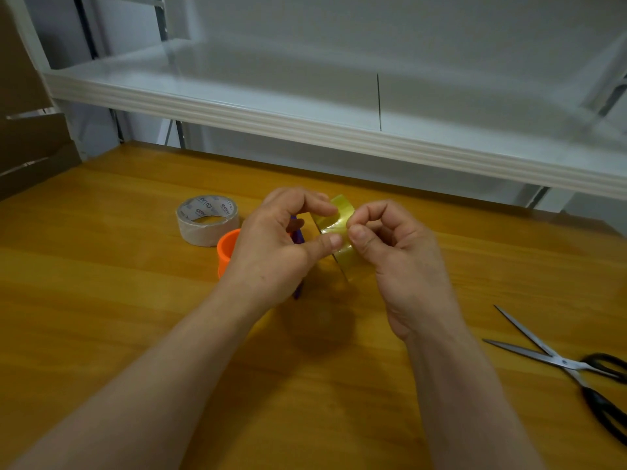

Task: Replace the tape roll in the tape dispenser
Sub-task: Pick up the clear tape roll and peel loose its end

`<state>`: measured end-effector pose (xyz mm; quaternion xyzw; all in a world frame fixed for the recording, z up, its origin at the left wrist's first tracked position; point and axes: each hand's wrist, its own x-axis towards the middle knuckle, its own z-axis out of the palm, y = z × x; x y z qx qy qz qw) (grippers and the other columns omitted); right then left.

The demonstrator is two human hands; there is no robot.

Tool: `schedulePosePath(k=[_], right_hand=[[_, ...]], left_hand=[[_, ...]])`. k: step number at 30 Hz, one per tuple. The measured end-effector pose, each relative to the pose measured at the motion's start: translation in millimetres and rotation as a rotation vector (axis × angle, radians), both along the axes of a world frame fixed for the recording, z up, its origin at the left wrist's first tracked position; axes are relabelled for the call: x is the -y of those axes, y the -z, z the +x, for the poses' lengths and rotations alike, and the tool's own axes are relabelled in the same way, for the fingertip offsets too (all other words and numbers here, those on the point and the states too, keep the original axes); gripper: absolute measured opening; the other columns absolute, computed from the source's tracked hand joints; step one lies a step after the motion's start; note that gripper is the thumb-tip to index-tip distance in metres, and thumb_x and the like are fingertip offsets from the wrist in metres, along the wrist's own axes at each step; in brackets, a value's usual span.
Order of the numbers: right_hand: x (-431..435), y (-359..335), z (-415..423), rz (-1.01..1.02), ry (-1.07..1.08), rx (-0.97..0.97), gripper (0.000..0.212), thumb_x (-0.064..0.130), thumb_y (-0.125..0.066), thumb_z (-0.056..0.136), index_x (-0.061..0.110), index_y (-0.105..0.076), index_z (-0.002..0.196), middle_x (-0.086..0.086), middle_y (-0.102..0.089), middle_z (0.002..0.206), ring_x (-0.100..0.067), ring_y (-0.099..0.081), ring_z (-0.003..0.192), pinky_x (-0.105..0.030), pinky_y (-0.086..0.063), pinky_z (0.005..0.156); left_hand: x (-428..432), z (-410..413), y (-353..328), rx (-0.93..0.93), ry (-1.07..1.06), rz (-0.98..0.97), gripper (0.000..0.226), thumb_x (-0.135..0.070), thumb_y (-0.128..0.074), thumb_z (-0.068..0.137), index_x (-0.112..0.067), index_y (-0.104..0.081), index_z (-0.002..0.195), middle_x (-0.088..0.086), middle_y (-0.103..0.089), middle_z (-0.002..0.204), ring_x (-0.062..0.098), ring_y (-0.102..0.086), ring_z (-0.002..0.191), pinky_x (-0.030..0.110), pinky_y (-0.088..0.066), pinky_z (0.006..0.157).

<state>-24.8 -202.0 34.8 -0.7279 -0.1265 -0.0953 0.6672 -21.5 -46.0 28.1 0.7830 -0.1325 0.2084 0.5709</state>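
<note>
Both hands meet over the middle of the wooden table (101, 300), closed on the same thing: a yellowish, see-through tape roll (334, 218) held on edge between them, above the tabletop. On its near side the left hand (271, 245) pinches the roll between thumb and forefinger, the other fingers curled. Opposite, the right hand (403, 262) has its thumb and forefinger tips pressed together on the roll's outer face, close to the left thumb. Whether a loose end of tape is caught there cannot be told. Just behind and under the left hand lies the tape dispenser (226, 249), mostly hidden by that hand: only an orange round part at its left and a purple strip (298, 237) between the fingers show. Farther left, a second roll (207, 220) with a printed core lies flat on the table, touching or nearly touching the orange part. Well to the right, black-handled scissors (559, 361) lie with blades apart, pointing left. A white shelf (271, 120) spans the back above the table, and brown cardboard (27, 147) stands at the far left edge.
</note>
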Motion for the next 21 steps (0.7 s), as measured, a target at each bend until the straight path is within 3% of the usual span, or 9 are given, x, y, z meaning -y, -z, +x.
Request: schedulePosePath(k=[3,5,8,13,17,21], right_hand=[[0.5,0.8,0.0,0.044,-0.046,-0.020,0.033,0.005,-0.064,0.098,0.030,-0.071,0.077,-0.009,-0.060,0.082,-0.025,-0.056,0.082,-0.041,-0.050,0.073],[0.4,0.4,-0.2,0.040,-0.058,-0.011,0.034,0.005,-0.065,0.097,0.031,-0.071,0.077,-0.010,-0.060,0.083,-0.026,-0.055,0.083,-0.044,-0.049,0.075],[0.5,-0.7,-1.0,0.011,-0.058,0.012,0.031,0.005,-0.066,0.097,0.030,-0.071,0.079,-0.008,-0.063,0.085,-0.023,-0.057,0.083,-0.039,-0.051,0.075],[2.3,-2.3,0.1,-0.039,-0.048,0.026,0.028,0.008,-0.067,0.097,0.035,-0.072,0.090,0.008,-0.071,0.082,-0.008,-0.063,0.077,-0.019,-0.052,0.064],[0.5,0.8,1.0,-0.107,-0.039,0.044,0.028,0.014,-0.070,0.096,0.040,-0.067,0.104,-0.015,-0.072,0.095,-0.032,-0.066,0.080,-0.035,-0.054,0.065],[0.6,-0.1,0.9,-0.120,-0.034,0.063,0.046,0.014,-0.073,0.095,0.051,-0.055,0.116,-0.013,-0.075,0.087,-0.039,-0.071,0.079,-0.048,-0.057,0.064]], left_hand=[[-2.0,-0.2,-2.1,-0.038,0.031,-0.051,0.021,-0.026,-0.082,0.071,-0.029,-0.068,0.087,-0.010,-0.065,0.119,0.006,-0.062,0.114,0.045,-0.053,0.100],[-3.8,0.2,-2.8,-0.052,0.042,-0.049,0.018,-0.019,-0.083,0.073,-0.024,-0.069,0.083,-0.012,-0.064,0.118,0.004,-0.060,0.115,0.044,-0.052,0.101],[-5.9,-0.2,-4.2,-0.065,0.047,-0.051,0.018,-0.014,-0.083,0.077,-0.024,-0.069,0.079,-0.013,-0.063,0.116,0.003,-0.060,0.113,0.044,-0.053,0.100],[-5.5,0.2,-4.0,-0.063,-0.019,-0.031,0.009,-0.030,-0.075,0.077,-0.032,-0.067,0.077,-0.015,-0.063,0.111,0.010,-0.063,0.107,0.049,-0.054,0.095],[-3.0,0.3,-3.0,0.000,-0.100,0.064,0.013,-0.020,-0.072,0.089,-0.028,-0.063,0.083,-0.011,-0.062,0.110,0.004,-0.059,0.104,0.036,-0.051,0.093],[3.0,-4.2,-2.1,0.199,-0.224,0.312,0.014,-0.013,-0.064,0.092,-0.024,-0.055,0.090,-0.007,-0.061,0.114,0.010,-0.056,0.106,0.034,-0.041,0.088]])
